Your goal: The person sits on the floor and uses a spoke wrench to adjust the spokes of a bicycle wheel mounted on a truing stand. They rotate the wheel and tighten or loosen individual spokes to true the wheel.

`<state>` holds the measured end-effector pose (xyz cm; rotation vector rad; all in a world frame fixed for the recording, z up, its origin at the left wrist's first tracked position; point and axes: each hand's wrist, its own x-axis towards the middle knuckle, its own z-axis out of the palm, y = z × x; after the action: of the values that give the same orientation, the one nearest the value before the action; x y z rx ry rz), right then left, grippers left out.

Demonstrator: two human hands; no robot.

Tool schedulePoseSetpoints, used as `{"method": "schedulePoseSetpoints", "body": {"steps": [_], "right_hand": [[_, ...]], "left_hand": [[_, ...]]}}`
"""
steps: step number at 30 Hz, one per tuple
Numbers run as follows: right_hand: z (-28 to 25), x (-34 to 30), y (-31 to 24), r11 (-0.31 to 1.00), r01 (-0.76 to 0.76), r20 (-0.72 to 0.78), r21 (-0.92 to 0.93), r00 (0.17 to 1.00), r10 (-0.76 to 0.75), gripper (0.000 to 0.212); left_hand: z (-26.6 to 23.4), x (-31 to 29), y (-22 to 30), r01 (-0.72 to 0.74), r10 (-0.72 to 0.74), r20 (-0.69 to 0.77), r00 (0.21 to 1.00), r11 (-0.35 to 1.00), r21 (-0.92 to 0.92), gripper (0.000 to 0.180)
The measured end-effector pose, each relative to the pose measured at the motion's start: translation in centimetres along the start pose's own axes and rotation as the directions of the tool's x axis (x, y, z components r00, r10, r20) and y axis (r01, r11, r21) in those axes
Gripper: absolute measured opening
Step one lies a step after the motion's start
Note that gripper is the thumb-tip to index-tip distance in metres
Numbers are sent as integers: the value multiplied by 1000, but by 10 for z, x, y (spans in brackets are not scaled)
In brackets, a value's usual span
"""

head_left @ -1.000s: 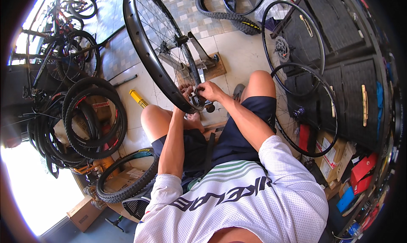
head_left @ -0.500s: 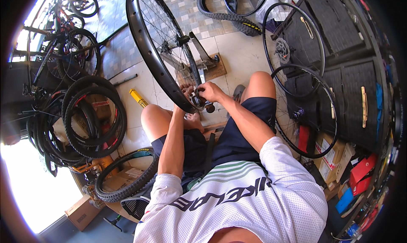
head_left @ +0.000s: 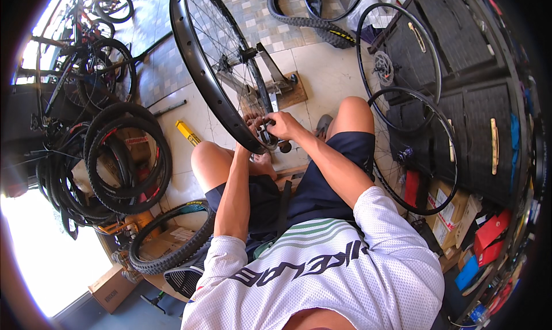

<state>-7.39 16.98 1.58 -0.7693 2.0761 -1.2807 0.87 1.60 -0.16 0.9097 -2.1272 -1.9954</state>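
Note:
A bare black bicycle wheel (head_left: 210, 94) stands upright in a metal truing stand (head_left: 271, 71) on a wooden base, between my knees. My left hand (head_left: 253, 121) is at the near end of the wheel, its fingers bent among the spokes just inside the rim; the rim covers part of it. From the other side my right hand (head_left: 283, 126) meets it, thumb and fingers pinched together at the spokes. Whatever small thing lies in either grip is hidden. Just below my right hand is the stand's dark round knob (head_left: 284, 147).
A yellow box (head_left: 187, 133) lies on the tiled floor left of my knee. Tyres (head_left: 127, 157) hang at the left, and another tyre (head_left: 167, 261) rests by my left hip. Two wheels (head_left: 405, 151) lean against black drawers (head_left: 477, 128) at my right.
My right hand's fingers have shifted slightly at the spokes, closer to my left hand. The wheel and stand look unmoved.

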Motion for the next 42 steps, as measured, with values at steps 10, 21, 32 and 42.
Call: {"method": "schedulePoseSetpoints", "body": {"steps": [10, 21, 32, 42], "right_hand": [[-4, 5, 6, 982, -92, 128, 166, 989, 71, 44], [11, 5, -6, 986, -156, -58, -58, 987, 152, 37], [2, 6, 17, 995, 12, -22, 97, 1000, -10, 28], [-28, 9, 13, 911, -106, -74, 399, 986, 148, 17]], "left_hand": [[2, 2, 0, 18, -17, -22, 1000, 1000, 8, 29], [-3, 6, -6, -9, 13, 34, 999, 994, -109, 27], [12, 0, 11, 1, -2, -37, 999, 1000, -5, 36], [4, -1, 12, 48, -52, -122, 991, 998, -34, 40]]}}
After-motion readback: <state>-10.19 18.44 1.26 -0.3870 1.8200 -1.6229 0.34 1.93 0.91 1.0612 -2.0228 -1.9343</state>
